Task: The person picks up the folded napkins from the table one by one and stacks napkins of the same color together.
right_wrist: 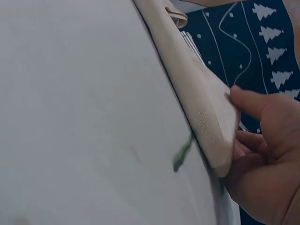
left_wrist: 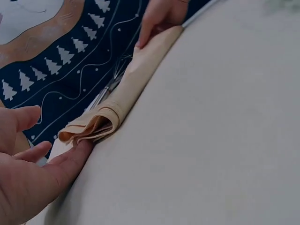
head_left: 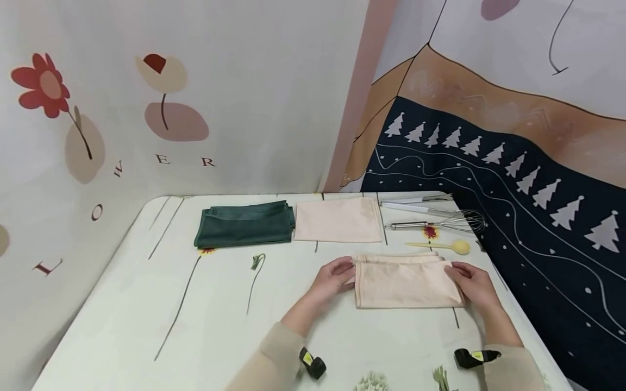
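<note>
Red-brown letters point(head_left: 208, 162) on the white backdrop point(head_left: 274, 108) read L, O, W, E and R. The 2 black wrist devices point(head_left: 313, 366) bear yellow labels whose print is too small to read.

The folded beige cloth point(head_left: 408, 285) lies between the 2 hands on the near right part of the white table point(head_left: 210, 331). The right hand point(head_left: 473, 285) pinches its right end, thumb on top; the right wrist view adds that the other fingers bend beneath that corner. The left hand point(head_left: 334, 281) is loosely spread at the left end. From above its contact is unclear, but the left wrist view shows the thumb raised apart and a fingertip touching the underside, with no grip. That view also shows the end-on layers of the fold.

Only the head view shows the folded green cloth point(head_left: 246, 225), the flat pink cloth point(head_left: 338, 220) just beside it, and the yellow spoon point(head_left: 461, 247). The whisk point(head_left: 415, 225) lies beyond the beige cloth; the left wrist view catches its wires behind the fold.
</note>
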Demonstrator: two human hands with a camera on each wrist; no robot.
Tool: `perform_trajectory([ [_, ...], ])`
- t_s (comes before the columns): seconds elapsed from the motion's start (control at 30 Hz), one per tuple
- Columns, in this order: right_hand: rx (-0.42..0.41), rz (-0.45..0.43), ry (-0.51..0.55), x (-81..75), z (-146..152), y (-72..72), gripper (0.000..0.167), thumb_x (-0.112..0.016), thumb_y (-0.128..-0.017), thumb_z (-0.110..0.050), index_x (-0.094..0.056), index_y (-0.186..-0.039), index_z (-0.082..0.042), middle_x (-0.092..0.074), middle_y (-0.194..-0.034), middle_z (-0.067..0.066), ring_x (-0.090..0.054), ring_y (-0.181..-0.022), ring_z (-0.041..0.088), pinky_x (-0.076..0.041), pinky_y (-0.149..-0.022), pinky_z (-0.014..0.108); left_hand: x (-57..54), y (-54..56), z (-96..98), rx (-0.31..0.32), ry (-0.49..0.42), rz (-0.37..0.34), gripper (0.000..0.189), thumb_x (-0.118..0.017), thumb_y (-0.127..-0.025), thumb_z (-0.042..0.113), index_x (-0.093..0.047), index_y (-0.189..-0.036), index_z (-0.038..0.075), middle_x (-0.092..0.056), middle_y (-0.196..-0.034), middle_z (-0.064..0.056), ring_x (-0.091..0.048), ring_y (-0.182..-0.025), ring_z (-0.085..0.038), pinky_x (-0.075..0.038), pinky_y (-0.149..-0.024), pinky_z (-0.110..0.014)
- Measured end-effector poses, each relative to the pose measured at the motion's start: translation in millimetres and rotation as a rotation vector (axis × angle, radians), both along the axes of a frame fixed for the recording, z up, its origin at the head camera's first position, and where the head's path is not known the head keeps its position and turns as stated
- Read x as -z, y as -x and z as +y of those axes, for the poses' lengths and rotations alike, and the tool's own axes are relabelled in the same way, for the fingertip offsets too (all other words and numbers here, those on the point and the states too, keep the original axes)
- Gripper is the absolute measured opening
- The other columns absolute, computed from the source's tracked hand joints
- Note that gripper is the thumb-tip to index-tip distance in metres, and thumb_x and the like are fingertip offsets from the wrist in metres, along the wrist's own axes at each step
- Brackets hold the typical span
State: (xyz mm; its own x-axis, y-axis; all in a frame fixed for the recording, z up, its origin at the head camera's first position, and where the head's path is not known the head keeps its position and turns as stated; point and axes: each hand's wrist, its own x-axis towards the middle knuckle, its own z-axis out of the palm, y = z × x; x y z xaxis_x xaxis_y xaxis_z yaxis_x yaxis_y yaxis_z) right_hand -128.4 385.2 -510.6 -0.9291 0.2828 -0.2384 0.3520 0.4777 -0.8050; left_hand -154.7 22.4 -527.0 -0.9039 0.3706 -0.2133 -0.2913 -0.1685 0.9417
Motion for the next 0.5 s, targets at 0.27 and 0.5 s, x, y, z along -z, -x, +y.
perform_trajectory([
  [0.27, -0.09, -0.044, 0.322, 8.5, 9.1, 5.7, 0.082, -0.064, -0.101, -0.038, -0.027, -0.153, 0.013, -0.067, -0.107, -0.008, -0.067, -0.087, 0.001, -0.059, -0.076, 0.027, -0.3, 2.4, 5.6, -0.013, -0.152, -0.21, 0.041, -0.059, -0.103, 0.012, -0.05, -0.136, -0.011, -0.068, -0.113, -0.012, -0.066, -0.096, -0.015, -0.056, -0.086, -0.027],
  [0.5, -0.144, -0.01, 0.294, 7.5, 10.2, 8.0, 0.076, -0.062, -0.102, -0.036, -0.033, -0.147, 0.018, -0.07, -0.103, -0.007, -0.068, -0.086, 0.002, -0.059, -0.075, 0.026, -11.3, 2.0, 21.0, -0.038, -0.28, -0.249, 0.052, -0.058, -0.102, 0.005, -0.036, -0.145, -0.014, -0.063, -0.102, -0.008, -0.061, -0.089, -0.012, -0.053, -0.075, -0.02],
])
